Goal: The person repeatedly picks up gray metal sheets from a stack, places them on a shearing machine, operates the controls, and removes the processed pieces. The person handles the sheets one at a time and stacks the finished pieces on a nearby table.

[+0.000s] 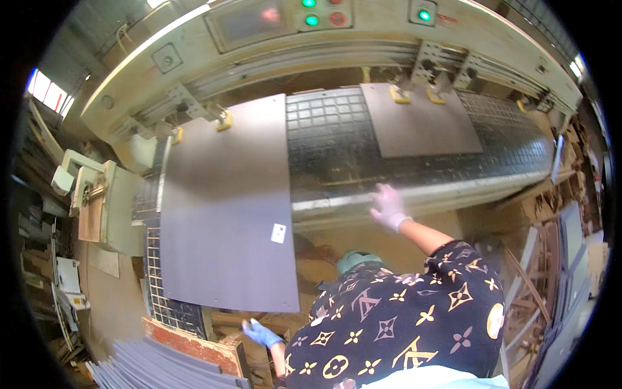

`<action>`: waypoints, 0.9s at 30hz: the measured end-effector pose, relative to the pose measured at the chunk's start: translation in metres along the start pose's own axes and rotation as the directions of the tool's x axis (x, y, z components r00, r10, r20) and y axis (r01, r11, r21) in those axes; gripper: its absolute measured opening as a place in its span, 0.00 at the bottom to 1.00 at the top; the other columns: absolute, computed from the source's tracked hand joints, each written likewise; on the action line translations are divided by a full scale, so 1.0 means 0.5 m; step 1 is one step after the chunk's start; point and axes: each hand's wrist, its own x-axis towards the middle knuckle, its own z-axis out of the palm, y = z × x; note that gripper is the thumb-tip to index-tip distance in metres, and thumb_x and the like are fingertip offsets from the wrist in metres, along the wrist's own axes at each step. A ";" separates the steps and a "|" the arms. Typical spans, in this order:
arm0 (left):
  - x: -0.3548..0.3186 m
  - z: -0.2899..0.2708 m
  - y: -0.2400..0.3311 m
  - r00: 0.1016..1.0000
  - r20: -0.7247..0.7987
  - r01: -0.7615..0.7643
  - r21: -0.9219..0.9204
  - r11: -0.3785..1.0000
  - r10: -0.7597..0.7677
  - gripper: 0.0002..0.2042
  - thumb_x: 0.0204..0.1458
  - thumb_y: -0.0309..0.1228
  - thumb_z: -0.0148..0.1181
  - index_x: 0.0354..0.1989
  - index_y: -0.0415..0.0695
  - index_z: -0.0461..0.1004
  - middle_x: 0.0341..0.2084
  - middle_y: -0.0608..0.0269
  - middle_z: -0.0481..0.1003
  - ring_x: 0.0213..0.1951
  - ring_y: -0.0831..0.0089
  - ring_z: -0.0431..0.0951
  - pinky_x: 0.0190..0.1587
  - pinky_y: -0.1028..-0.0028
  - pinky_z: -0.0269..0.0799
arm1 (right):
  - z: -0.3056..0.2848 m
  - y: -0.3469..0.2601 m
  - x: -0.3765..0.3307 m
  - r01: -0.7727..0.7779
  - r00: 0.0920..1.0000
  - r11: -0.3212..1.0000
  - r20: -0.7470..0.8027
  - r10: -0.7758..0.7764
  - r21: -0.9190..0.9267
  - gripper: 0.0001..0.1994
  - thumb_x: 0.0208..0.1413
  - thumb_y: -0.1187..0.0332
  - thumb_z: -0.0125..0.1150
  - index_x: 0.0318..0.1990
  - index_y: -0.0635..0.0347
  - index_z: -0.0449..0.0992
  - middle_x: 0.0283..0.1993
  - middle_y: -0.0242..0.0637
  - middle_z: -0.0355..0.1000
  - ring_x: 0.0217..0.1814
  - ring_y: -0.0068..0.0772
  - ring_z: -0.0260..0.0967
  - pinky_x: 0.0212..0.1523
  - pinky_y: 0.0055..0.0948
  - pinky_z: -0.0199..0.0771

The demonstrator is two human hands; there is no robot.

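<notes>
My right hand [389, 206], in a pale glove with its fingers spread, reaches over the metal front rail [453, 188] of a big machine and holds nothing. My left hand [260, 334], in a blue glove, hangs low below the near edge of a large grey panel [220, 207] and is empty. That panel lies flat on the black gridded bed [330, 136] and carries a small white label [278, 233]. A smaller grey panel [421, 120] lies on the bed's far right side. My black patterned shirt [402, 324] fills the lower middle.
Yellow stops [225, 120] sit at the panels' far edges under the cream machine beam. A control panel with green and red buttons [317, 16] is above. A stack of grey panels [162, 369] and a reddish wooden pallet [194, 347] lie at lower left. More boards [570, 246] lean at right.
</notes>
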 end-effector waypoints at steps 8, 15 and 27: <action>-0.171 0.117 0.098 0.883 0.407 -0.219 -0.086 0.972 0.235 0.17 0.52 0.21 0.53 0.51 0.38 0.64 0.49 0.59 0.67 0.50 0.68 0.67 0.55 0.70 0.63 | 0.030 0.168 -0.317 -0.551 0.827 0.832 0.169 0.535 0.063 0.28 0.46 0.52 0.57 0.57 0.46 0.65 0.65 0.43 0.52 0.67 0.43 0.47 0.64 0.39 0.51; -0.350 0.137 0.023 0.760 0.649 0.013 -0.058 0.998 0.028 0.15 0.51 0.22 0.56 0.48 0.38 0.67 0.45 0.60 0.70 0.47 0.71 0.69 0.53 0.72 0.64 | -0.035 0.213 -0.156 -0.430 0.902 0.897 0.069 0.425 0.102 0.29 0.46 0.51 0.56 0.58 0.48 0.64 0.66 0.44 0.50 0.68 0.45 0.44 0.65 0.39 0.48; -0.522 0.073 -0.138 0.892 0.373 0.244 0.073 0.967 -0.253 0.16 0.52 0.27 0.56 0.49 0.36 0.67 0.46 0.56 0.70 0.47 0.69 0.69 0.49 0.71 0.67 | -0.094 0.233 0.200 -0.248 0.947 0.954 0.165 0.275 -0.170 0.25 0.47 0.53 0.55 0.54 0.48 0.66 0.60 0.43 0.57 0.64 0.43 0.52 0.56 0.44 0.58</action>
